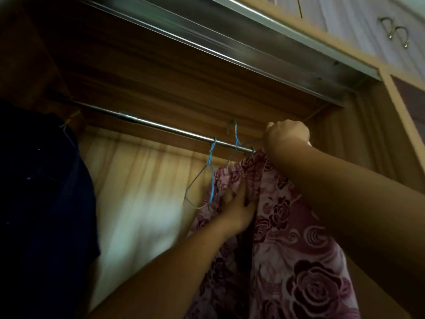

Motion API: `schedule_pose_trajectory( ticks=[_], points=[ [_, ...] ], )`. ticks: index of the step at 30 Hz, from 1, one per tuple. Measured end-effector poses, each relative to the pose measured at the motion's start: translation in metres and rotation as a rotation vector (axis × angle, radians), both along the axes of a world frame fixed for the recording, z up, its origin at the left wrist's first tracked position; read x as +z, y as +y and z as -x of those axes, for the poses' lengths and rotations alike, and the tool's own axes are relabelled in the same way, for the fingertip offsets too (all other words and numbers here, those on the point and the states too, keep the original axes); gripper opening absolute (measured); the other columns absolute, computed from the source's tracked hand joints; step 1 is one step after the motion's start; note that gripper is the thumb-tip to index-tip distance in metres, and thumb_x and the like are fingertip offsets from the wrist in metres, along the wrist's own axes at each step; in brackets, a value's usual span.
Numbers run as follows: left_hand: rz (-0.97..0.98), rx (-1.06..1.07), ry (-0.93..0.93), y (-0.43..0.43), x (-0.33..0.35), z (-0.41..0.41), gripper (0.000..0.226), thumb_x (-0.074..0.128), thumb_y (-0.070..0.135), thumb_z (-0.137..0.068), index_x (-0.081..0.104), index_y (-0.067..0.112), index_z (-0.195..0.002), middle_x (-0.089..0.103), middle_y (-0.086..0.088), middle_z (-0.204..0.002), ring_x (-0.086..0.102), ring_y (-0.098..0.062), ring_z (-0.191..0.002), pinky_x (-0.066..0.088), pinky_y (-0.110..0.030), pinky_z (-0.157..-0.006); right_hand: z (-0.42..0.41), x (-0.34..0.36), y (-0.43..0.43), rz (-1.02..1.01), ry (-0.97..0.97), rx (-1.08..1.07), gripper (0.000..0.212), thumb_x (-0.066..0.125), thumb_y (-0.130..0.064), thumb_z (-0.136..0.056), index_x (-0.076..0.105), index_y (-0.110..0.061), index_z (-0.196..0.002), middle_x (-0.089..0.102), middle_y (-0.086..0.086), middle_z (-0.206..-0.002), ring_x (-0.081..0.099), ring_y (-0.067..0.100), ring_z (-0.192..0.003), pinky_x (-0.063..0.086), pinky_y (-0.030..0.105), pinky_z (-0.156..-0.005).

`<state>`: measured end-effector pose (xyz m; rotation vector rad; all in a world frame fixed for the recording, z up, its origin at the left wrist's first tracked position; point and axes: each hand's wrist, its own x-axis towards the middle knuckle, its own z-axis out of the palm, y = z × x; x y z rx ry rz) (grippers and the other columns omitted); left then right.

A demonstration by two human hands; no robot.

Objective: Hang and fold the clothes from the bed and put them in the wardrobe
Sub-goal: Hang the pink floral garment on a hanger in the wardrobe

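One rose-patterned garment (287, 226) hangs just under the wardrobe rod (172, 128), at its right end. Two blue wire hangers (212, 148) show there, one of them empty on the rod. The left grip (236, 210) clutches the garment's upper folds. The right grip (286, 134) is clenched on hanger wire beside the rod. One dark garment (41, 203) hangs far left.

A hanging rail (161, 127) is set across the wardrobe, below the sliding-door track (230, 42). At its left end a hung garment (46, 203) is seen. Towards the right an empty hanger (207, 171) is hooked on the rail. Just right of it, a second hanger (236, 137) is held at the rail by the right hand (286, 134). Below it, the draped garment (299, 249) is gripped by the left hand (236, 210).
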<state>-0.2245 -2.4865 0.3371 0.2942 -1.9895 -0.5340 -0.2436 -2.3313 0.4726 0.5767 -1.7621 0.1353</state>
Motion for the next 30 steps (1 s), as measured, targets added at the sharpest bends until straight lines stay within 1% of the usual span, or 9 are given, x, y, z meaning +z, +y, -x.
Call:
schedule_pose_trajectory(
  ticks=[2, 4, 7, 11, 14, 18, 23, 27, 30],
  points=[
    [0.052, -0.036, 0.016, -0.012, 0.000, 0.000, 0.067, 0.046, 0.039, -0.102, 0.010, 0.034, -0.159, 0.012, 0.001, -0.161, 0.011, -0.016, -0.150, 0.018, -0.022, -0.116, 0.010, -0.001, -0.017, -0.009, -0.035, 0.030, 0.034, 0.046, -0.012, -0.099, 0.055, -0.009, -0.131, 0.066, 0.010, -0.122, 0.067, 0.030, -0.105, 0.054, 0.037, -0.073],
    [0.074, -0.010, 0.034, -0.023, -0.001, 0.005, 0.052, 0.044, 0.030, -0.106, 0.029, 0.022, -0.155, 0.040, -0.002, -0.148, 0.035, -0.020, -0.141, 0.027, -0.025, -0.111, 0.021, -0.007, -0.034, -0.011, -0.068, 0.052, 0.034, 0.044, -0.011, -0.099, 0.054, -0.009, -0.132, 0.065, 0.010, -0.125, 0.066, 0.031, -0.108, 0.055, 0.037, -0.075],
    [0.073, 0.047, 0.062, -0.039, -0.011, 0.022, 0.071, 0.040, 0.075, -0.091, 0.053, 0.021, -0.135, 0.053, -0.019, -0.139, 0.045, -0.039, -0.132, 0.035, -0.051, -0.113, 0.038, -0.016, -0.047, 0.030, -0.114, 0.066, 0.039, 0.041, -0.013, -0.100, 0.048, -0.007, -0.138, 0.062, 0.012, -0.131, 0.063, 0.033, -0.115, 0.052, 0.039, -0.074],
    [0.092, 0.020, 0.026, -0.050, -0.017, 0.049, 0.079, 0.036, 0.078, -0.079, 0.036, 0.041, -0.148, 0.037, -0.002, -0.156, 0.029, -0.019, -0.147, 0.023, -0.041, -0.122, 0.053, -0.032, -0.051, 0.003, -0.179, 0.043, 0.038, 0.041, -0.012, -0.101, 0.050, -0.008, -0.137, 0.060, 0.008, -0.135, 0.062, 0.031, -0.119, 0.054, 0.041, -0.077],
    [0.144, -0.056, 0.033, -0.038, -0.018, 0.066, 0.066, 0.042, 0.072, -0.086, 0.029, 0.053, -0.148, 0.032, 0.007, -0.159, 0.022, -0.010, -0.149, 0.019, -0.041, -0.123, 0.069, -0.050, -0.052, -0.010, -0.261, 0.036, 0.035, 0.054, -0.013, -0.095, 0.061, -0.014, -0.129, 0.066, 0.002, -0.127, 0.068, 0.028, -0.110, 0.054, 0.037, -0.066],
    [0.182, -0.075, 0.017, -0.016, -0.023, 0.076, 0.060, 0.048, 0.053, -0.098, 0.027, 0.043, -0.153, 0.030, 0.005, -0.161, 0.018, -0.008, -0.148, 0.012, -0.030, -0.122, 0.085, -0.063, -0.047, -0.019, -0.240, 0.014, 0.039, 0.052, -0.008, -0.097, 0.051, -0.009, -0.135, 0.060, 0.004, -0.134, 0.065, 0.030, -0.116, 0.056, 0.039, -0.072],
    [0.133, -0.109, -0.113, -0.042, -0.055, 0.099, 0.074, 0.053, 0.062, -0.086, 0.026, 0.046, -0.152, 0.043, 0.007, -0.154, 0.037, -0.013, -0.144, 0.034, -0.043, -0.117, 0.100, -0.076, -0.060, -0.030, -0.171, 0.029, 0.048, 0.035, -0.008, -0.101, 0.027, 0.002, -0.147, 0.059, 0.012, -0.134, 0.065, 0.034, -0.110, 0.044, 0.032, -0.056],
    [0.084, -0.149, -0.150, -0.029, -0.097, 0.069, 0.060, 0.059, 0.041, -0.095, 0.040, 0.024, -0.150, 0.050, 0.011, -0.148, 0.047, -0.003, -0.135, 0.037, -0.031, -0.116, 0.101, -0.099, -0.053, -0.073, -0.128, -0.013, 0.056, 0.014, -0.012, -0.102, 0.010, -0.006, -0.158, 0.039, 0.026, -0.145, 0.044, 0.043, -0.126, 0.045, 0.045, -0.087],
    [0.022, -0.051, -0.242, -0.033, -0.122, 0.035, 0.049, 0.059, 0.034, -0.099, 0.047, 0.021, -0.144, 0.051, 0.016, -0.137, 0.049, 0.001, -0.123, 0.040, -0.020, -0.107, 0.096, -0.137, -0.047, -0.206, 0.097, -0.043, 0.073, -0.002, -0.018, -0.089, 0.024, -0.001, -0.155, 0.024, 0.030, -0.156, 0.020, 0.048, -0.144, 0.021, 0.065, -0.111]
  ],
)
